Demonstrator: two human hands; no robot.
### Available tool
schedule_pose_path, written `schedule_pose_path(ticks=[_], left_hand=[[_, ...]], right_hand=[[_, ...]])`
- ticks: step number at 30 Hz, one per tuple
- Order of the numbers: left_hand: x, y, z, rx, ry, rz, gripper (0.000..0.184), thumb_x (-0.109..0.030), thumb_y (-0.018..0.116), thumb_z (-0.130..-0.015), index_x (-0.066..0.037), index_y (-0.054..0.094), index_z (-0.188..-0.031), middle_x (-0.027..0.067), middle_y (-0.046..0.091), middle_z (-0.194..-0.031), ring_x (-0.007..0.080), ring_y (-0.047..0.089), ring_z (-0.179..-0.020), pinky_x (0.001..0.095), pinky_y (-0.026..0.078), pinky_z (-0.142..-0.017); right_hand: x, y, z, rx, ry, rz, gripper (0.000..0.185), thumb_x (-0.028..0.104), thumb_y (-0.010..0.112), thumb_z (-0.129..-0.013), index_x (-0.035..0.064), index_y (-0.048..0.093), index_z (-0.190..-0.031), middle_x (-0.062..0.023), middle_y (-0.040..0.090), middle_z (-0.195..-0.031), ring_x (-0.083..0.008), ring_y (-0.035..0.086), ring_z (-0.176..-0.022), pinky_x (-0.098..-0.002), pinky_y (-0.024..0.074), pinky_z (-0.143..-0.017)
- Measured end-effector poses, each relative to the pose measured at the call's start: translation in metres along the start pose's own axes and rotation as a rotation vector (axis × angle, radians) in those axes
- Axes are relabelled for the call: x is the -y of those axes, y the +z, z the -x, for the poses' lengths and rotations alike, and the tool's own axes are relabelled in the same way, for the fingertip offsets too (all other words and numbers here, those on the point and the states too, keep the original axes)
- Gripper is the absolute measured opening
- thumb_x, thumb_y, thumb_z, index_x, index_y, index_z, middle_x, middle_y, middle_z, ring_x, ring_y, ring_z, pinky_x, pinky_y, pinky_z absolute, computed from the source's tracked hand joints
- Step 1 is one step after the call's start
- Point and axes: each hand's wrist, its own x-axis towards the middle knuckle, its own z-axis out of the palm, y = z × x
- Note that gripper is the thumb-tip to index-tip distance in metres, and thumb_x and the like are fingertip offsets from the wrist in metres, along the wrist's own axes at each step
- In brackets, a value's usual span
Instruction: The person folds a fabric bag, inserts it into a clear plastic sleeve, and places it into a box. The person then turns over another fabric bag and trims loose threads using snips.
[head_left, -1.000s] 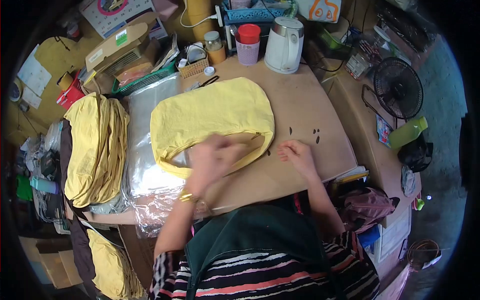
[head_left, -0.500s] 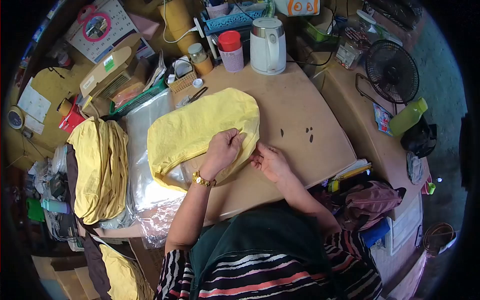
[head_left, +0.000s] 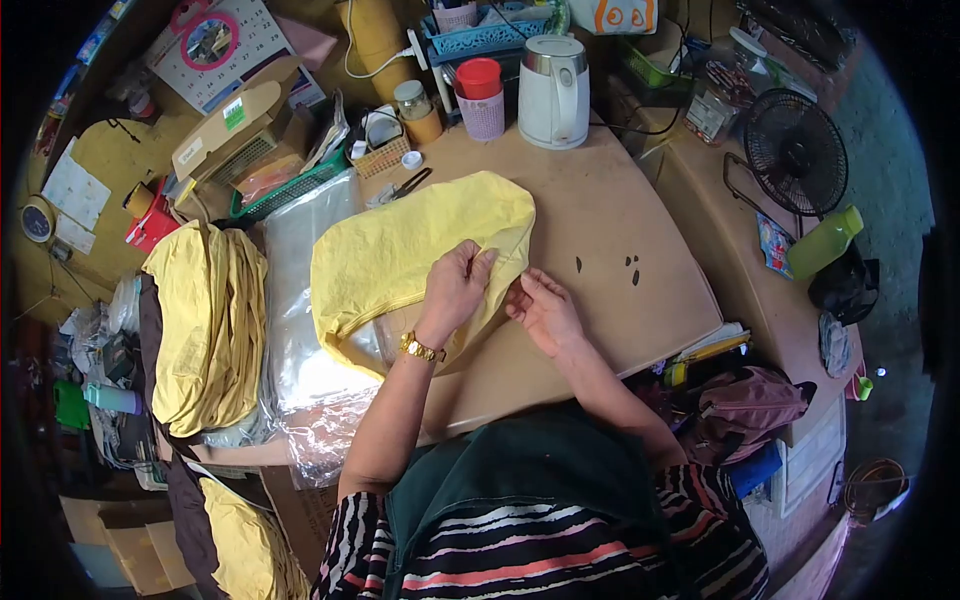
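Across the brown worktable, before the person's body, lies a yellow cloth bag; other places below taken from it. Bag spread fairly flat, lightly creased. Along its near side a strip of the same cloth curves away from the body of the bag, leaving a gap.

Left hand over the bag's near side, toward its right end: fingers bent, thumb closed against the forefinger, a fold of the yellow cloth pinched between. Gold-coloured band on that wrist.

Right hand just off the bag's right end, palm partly turned up. Fingers half curled, thumb and forefinger tips close together at the cloth's edge; cannot tell whether anything is gripped between them.

Left of the bag, and partly under it: clear plastic sheets, shiny. Farther left, a thick pile of yellow cloth. Just beyond the bag's far edge, a small black-handled tool, kind unclear. Beyond that, a jar, a red cup in a lilac holder, then a white kettle. Right of the bag, dark oval spots on the tabletop; well apart on that side, a black fan and a green bottle.
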Motion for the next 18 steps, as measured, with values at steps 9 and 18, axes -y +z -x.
schedule_pose_path(ticks=[9,18], left_hand=[[-0.013,-0.003,0.001,0.077,-0.031,-0.105,0.035,-0.031,0.063,-0.089,0.002,0.059,-0.079,0.0207,0.057,-0.063,0.0345,0.057,-0.057,0.0410,0.044,-0.056],[-0.002,-0.005,0.005,0.221,0.023,-0.192,0.032,-0.027,0.064,-0.089,0.004,0.066,-0.096,0.0210,0.061,-0.067,0.0292,0.058,-0.058,0.0375,0.047,-0.060]], right_hand=[[-0.011,-0.010,-0.010,-0.100,-0.138,0.202,0.008,0.016,0.067,-0.090,0.0090,0.063,-0.092,0.0001,0.063,-0.077,-0.0098,0.058,-0.066,-0.0241,0.0459,-0.062],[-0.010,-0.016,-0.012,-0.148,-0.139,0.236,0.014,0.024,0.067,-0.090,0.0118,0.061,-0.093,0.0022,0.059,-0.070,-0.0088,0.054,-0.060,-0.0249,0.0420,-0.057]])
